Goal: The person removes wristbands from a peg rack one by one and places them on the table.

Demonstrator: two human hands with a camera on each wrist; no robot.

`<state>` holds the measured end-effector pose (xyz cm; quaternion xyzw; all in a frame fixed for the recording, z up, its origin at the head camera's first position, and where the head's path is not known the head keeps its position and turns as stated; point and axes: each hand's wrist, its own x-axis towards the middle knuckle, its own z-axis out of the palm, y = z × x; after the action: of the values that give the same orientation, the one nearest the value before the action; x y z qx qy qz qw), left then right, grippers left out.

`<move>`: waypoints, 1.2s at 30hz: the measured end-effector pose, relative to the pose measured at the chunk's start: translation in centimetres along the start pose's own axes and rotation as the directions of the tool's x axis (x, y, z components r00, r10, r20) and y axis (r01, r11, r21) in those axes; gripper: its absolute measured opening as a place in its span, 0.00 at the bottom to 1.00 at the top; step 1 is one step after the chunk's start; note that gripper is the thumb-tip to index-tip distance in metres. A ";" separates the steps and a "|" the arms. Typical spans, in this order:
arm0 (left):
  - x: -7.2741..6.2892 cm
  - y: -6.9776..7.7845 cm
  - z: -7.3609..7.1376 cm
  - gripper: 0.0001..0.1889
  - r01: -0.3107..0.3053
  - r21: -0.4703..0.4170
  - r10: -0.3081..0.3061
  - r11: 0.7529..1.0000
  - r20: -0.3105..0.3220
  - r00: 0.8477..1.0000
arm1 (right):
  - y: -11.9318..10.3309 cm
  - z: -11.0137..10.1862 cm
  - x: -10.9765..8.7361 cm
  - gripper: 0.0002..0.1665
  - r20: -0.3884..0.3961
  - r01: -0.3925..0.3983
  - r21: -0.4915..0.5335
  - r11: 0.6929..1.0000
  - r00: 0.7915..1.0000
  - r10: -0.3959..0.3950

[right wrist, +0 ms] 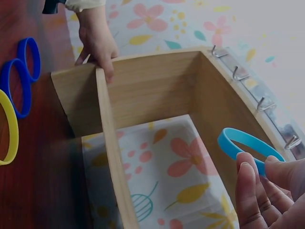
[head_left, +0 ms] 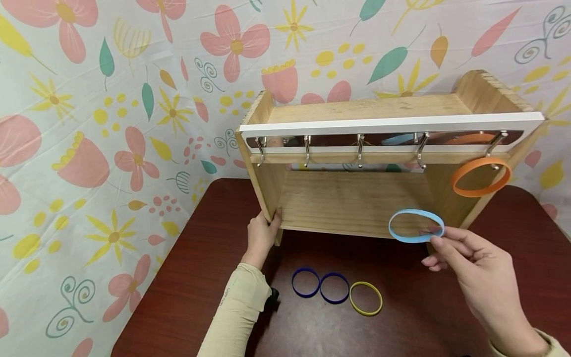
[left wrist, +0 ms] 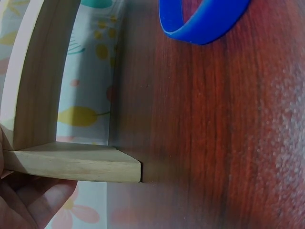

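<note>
A light blue silicone wristband [head_left: 417, 240] is pinched between the thumb and fingers of my right hand [head_left: 477, 267], in front of the wooden shelf [head_left: 348, 198]. In the right wrist view the band [right wrist: 248, 138] overlaps the shelf's interior. My left hand [head_left: 262, 233] grips the shelf's lower left side, its thumb on the inner face and other fingers behind the panel. An orange wristband [head_left: 482, 192] hangs from the rightmost of several metal hooks [head_left: 360, 151] on the shelf's front rail. The other hooks carry nothing.
On the dark red table [head_left: 187, 267], two dark blue wristbands [head_left: 306, 296] [head_left: 334, 301] and a yellow one [head_left: 367, 313] lie in a row before the shelf. A flower-patterned cloth [head_left: 134, 99] covers the wall behind.
</note>
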<state>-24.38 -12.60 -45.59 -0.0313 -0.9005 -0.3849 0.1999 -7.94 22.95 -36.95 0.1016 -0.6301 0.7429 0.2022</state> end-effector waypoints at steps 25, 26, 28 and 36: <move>0.1 -0.1 0.1 0.17 0.015 0.014 -0.015 1.000 -0.004 1.000 | 1.4 -0.8 -1.3 0.11 0.019 -0.026 -0.045 0.999 0.999 0.027; 0.1 0.0 0.1 0.17 0.016 0.013 -0.016 1.000 -0.004 1.000 | 1.5 -0.9 -1.4 0.11 0.017 -0.027 -0.047 0.999 0.999 0.028; 0.1 0.0 0.0 0.17 0.018 0.011 -0.018 1.000 -0.002 1.000 | 1.6 -0.9 -1.5 0.11 0.018 -0.030 -0.051 0.998 0.999 0.031; 0.0 0.0 -0.1 0.17 0.021 0.002 -0.021 1.000 0.011 1.000 | 1.9 -1.1 -1.8 0.11 0.023 -0.055 -0.067 0.996 0.998 0.057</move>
<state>-24.36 -12.62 -45.54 -0.0238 -0.9023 -0.3859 0.1908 -7.04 23.46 -39.58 0.0864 -0.6594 0.7256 0.1766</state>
